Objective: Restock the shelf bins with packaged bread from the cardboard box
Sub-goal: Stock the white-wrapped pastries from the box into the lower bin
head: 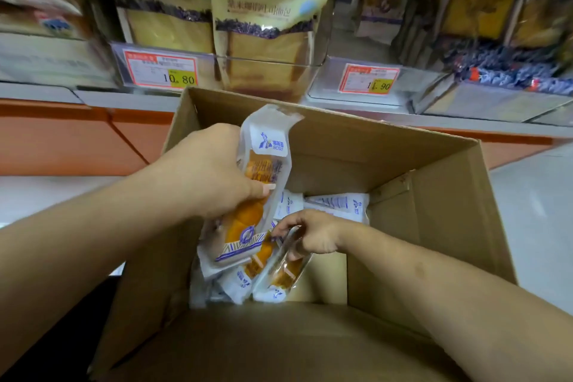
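Note:
An open cardboard box (418, 201) stands in front of me below the shelf. My left hand (210, 170) grips a white-and-blue bread packet (263, 170), held upright above the box with its top near the far wall. Lower down, my right hand (310, 236) pinches the top of a second bread packet (285, 273) that lies among several more packets (338, 205) on the box floor. Clear shelf bins (269, 71) with tall yellow bread bags (266, 15) stand just behind the box.
Price tags (161, 71) reading 10.80 and another price tag (369, 79) hang on the bin fronts. To the right, a bin (496, 40) holds dark bread packages. An orange shelf base (77, 139) and pale floor (536, 211) flank the box.

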